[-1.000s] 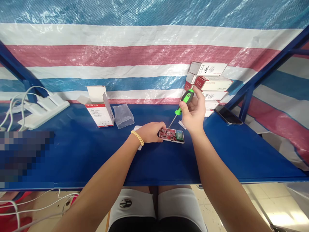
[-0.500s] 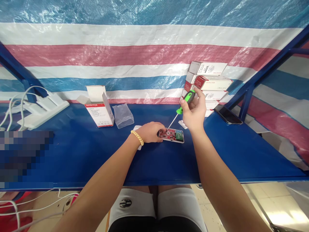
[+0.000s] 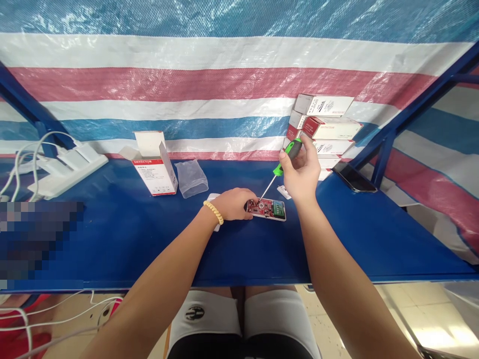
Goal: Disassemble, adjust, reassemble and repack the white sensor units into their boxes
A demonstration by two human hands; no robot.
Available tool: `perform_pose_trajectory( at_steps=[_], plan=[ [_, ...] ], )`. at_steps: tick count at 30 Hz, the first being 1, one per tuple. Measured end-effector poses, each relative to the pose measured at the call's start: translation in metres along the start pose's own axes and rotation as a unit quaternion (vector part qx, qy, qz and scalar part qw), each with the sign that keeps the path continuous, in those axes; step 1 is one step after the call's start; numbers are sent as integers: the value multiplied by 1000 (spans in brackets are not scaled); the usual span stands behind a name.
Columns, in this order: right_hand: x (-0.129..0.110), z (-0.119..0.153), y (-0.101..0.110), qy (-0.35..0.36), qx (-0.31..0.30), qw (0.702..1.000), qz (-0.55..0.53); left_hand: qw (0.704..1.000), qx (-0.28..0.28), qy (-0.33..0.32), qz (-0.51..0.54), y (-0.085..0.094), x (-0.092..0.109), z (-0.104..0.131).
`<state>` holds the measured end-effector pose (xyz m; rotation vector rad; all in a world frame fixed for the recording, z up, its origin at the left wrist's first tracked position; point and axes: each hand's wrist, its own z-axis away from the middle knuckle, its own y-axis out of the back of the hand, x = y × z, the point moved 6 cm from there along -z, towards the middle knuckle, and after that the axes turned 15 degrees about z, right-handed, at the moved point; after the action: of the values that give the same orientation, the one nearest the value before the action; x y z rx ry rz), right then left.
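Observation:
My left hand [image 3: 235, 204] grips the left end of an opened electronic device [image 3: 267, 209] lying on the blue table. Its red circuit board faces up, with a green part at the right end. In my right hand [image 3: 302, 169] is a green and black screwdriver [image 3: 287, 155], held at a slant. The tip of its metal shaft meets the board close to my left fingertips. Partly hidden under my left wrist is a white piece [image 3: 214, 197]. A small white item [image 3: 284, 192] lies behind the device, beside my right hand.
An open "DETECTOR" box [image 3: 157, 177] stands at the back left beside a clear plastic bag [image 3: 191, 178]. Stacked boxes [image 3: 333, 129] and a phone [image 3: 355, 177] are at the back right. A white power strip [image 3: 69, 174] with cables lies far left.
Almost nothing differs. The view has shifted very slightly; both hands keep their grip, and the screwdriver tip stays at the same place on the board.

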<state>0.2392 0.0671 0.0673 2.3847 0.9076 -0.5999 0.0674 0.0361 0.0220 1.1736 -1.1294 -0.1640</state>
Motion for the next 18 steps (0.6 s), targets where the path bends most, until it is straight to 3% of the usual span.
perform_pose_trajectory(
  at_steps=[7,18],
  plan=[
    [2,1,-7,-26,-58,995,-74,1000,0,1,0,0,-1,0],
    [-5,1,-7,-7,-60,994,-95,1000,-6,-5,-6,-2,-2,0]
  ],
)
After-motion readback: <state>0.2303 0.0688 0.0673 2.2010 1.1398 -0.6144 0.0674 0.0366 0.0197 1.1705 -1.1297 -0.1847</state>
